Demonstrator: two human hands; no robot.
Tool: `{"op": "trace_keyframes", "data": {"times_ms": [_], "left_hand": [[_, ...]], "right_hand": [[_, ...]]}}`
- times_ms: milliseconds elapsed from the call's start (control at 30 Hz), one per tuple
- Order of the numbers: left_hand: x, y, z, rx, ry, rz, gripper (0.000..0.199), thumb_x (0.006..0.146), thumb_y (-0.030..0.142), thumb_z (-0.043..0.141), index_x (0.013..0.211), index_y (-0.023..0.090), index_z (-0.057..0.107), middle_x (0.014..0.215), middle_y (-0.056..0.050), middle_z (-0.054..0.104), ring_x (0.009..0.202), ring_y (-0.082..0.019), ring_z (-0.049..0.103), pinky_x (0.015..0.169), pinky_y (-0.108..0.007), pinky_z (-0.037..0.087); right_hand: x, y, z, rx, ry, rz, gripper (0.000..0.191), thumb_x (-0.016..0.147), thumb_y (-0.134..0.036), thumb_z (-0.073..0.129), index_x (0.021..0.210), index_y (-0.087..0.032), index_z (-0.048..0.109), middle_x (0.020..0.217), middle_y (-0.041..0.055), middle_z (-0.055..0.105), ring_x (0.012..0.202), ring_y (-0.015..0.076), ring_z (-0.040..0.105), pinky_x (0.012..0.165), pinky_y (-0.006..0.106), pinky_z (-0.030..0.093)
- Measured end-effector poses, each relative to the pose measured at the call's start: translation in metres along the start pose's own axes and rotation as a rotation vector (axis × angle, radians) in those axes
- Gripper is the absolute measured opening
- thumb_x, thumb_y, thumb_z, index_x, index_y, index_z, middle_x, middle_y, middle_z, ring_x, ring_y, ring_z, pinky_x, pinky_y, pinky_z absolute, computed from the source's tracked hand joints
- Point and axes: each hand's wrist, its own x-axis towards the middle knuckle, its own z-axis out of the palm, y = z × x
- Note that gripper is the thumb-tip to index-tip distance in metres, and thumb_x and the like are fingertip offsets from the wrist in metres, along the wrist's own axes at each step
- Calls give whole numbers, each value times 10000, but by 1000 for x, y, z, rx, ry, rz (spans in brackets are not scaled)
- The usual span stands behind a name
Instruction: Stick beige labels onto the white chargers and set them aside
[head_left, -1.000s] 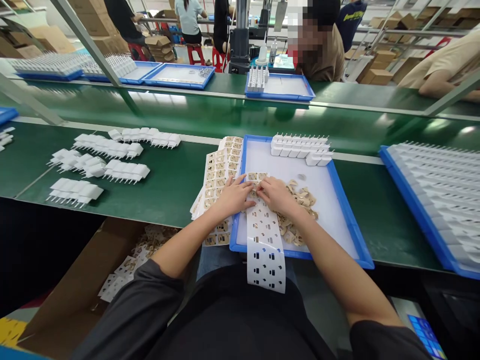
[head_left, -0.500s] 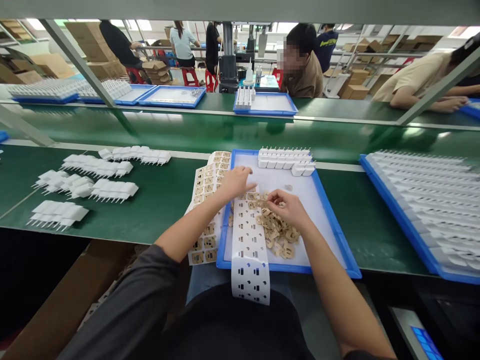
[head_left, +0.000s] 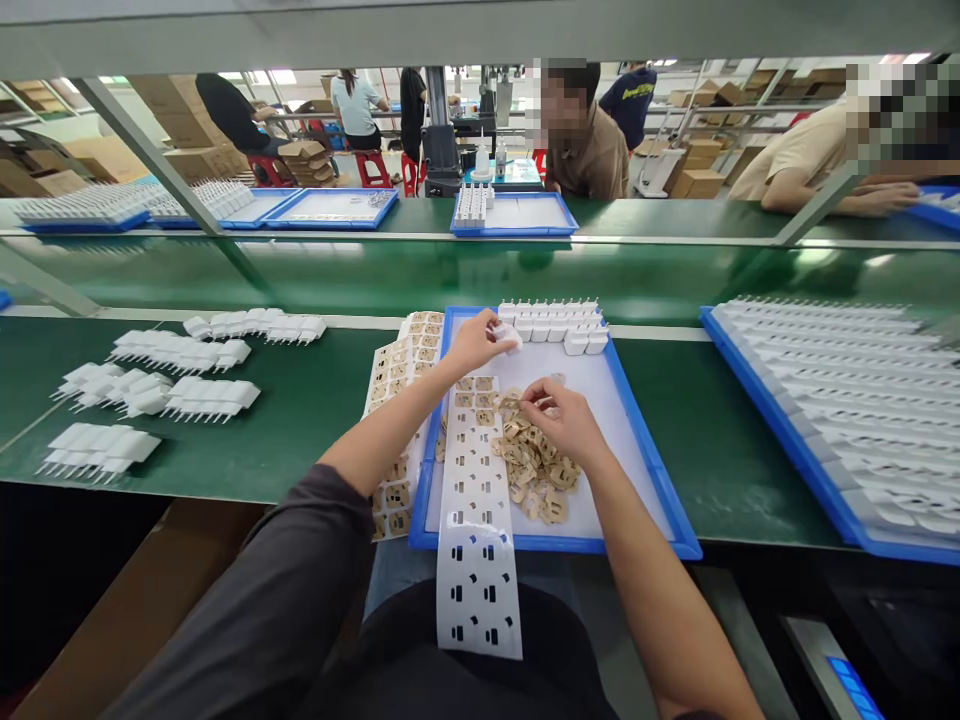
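My left hand (head_left: pixel 480 341) has its fingers closed on a white plastic part (head_left: pixel 509 338) at the left end of the white rows (head_left: pixel 551 322) in the blue-rimmed tray (head_left: pixel 654 455). Lower and to the right, my right hand (head_left: pixel 559 412) pinches a tan cut-out piece (head_left: pixel 512 402) above a loose pile of tan pieces (head_left: pixel 536 465). Between my forearms a white punched sheet (head_left: pixel 476 500) hangs over the tray's near edge, with several tan pieces still on its far end. More tan-piece sheets (head_left: pixel 394 375) lie left of the tray.
Groups of white pronged parts (head_left: pixel 180 350) lie on the green bench at left. A blue tray full of white parts (head_left: pixel 840 400) stands at right. A slanted metal post (head_left: pixel 146 150) and further trays (head_left: pixel 517 213) are beyond. Several people sit or stand in the background.
My left hand has moved away from me to the white rows and now holds a white part. My right hand stays near the pile with a tan piece. The view has shifted slightly.
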Motion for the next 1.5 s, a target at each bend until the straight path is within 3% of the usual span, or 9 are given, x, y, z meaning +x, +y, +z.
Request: {"op": "trace_keyframes", "data": {"times_ms": [100,200,433,533,767,933,1100,1333,1500], "left_hand": [[-66,0,-22,-585,-116,-9,542,813,367,787,1269,229,529,1093,-53,611,900,-176,700,817,-363,616],[-135,-5,-36,-999,-159,-109,536,745,370,851,1206,229,617,1038,-43,656,893,-165,699,814,-326,624],[-220,-19,-24,-1343,4,-275,467,646,407,929,1003,197,716,929,-30,727,777,-151,697,671,-248,600],[-232,-21,-11,-1356,18,-278,425,700,470,885,994,194,751,912,-37,740,781,-158,690,706,-259,583],[-240,-29,3,-933,99,-50,323,938,455,655,1175,262,758,1270,-77,710,1213,-257,629,1082,-407,484],[-239,-28,-1,-755,-29,94,437,910,423,703,1321,279,668,1345,-88,681,1252,-269,634,1087,-434,509],[-240,-26,0,-642,23,101,438,844,383,788,1242,226,690,1243,-106,734,1178,-263,682,1058,-422,539],[-242,-30,0,-547,11,271,456,865,324,774,1298,253,654,1274,-95,723,1203,-247,680,1056,-400,534],[-241,-29,1,-533,31,297,462,847,294,795,1286,255,657,1253,-93,729,1186,-244,689,1041,-385,542]], "right_hand": [[-3,-10,-4,108,-9,-21,67,866,-290,635,846,-227,634,831,4,691,743,156,637,742,320,527],[-7,-20,-8,208,-91,-81,78,881,-299,664,862,-225,645,830,7,676,758,155,635,753,317,518],[-35,-56,10,406,-433,-214,31,924,-246,666,914,-224,645,858,15,664,804,150,630,749,293,507],[-57,-68,30,493,-443,-225,30,925,-226,662,902,-223,644,837,11,655,774,144,617,736,289,496],[-90,-58,59,704,-215,-119,60,925,-265,658,878,-241,628,801,6,604,727,155,580,654,287,483],[-99,-54,65,699,-109,-77,63,917,-264,665,873,-252,621,791,0,594,705,152,570,624,281,481],[-105,-59,61,587,-74,-41,47,918,-241,658,876,-250,641,796,6,607,725,155,591,633,278,493],[-106,-64,64,460,203,107,27,921,-245,673,902,-259,659,863,7,625,839,163,601,760,294,493],[-103,-68,70,410,224,151,39,916,-273,676,894,-250,652,857,10,616,836,172,601,770,307,499]]}}
